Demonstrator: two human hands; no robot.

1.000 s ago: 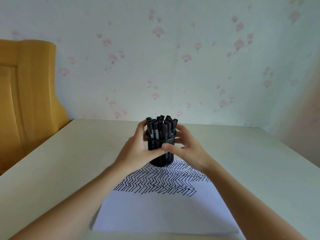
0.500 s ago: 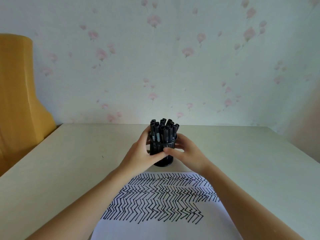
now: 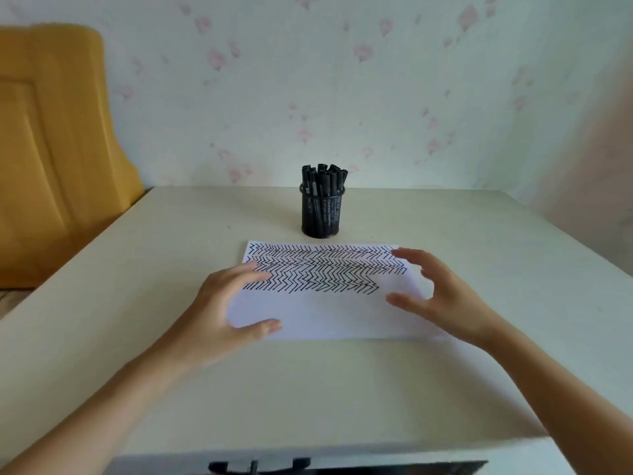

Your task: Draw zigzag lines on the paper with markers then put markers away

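A black mesh holder [image 3: 322, 214] stands upright on the table behind the paper, filled with several black markers [image 3: 324, 180]. The white paper [image 3: 325, 310] lies flat, its far half covered with rows of black zigzag lines [image 3: 318, 269]. My left hand [image 3: 222, 310] hovers over the paper's left edge, fingers spread and empty. Over the paper's right edge floats my right hand [image 3: 442, 296], also spread and holding nothing. Both hands are well apart from the holder.
The cream table [image 3: 342, 389] runs back to a flowered wall. A yellow chair back [image 3: 58, 149] stands at the left beyond the table's edge. A dark handle [image 3: 260, 466] shows under the table's near edge.
Both hands have let go of the marker holder and drawn back toward me over the paper. The holder now stands alone behind the sheet. The camera view has pulled back.
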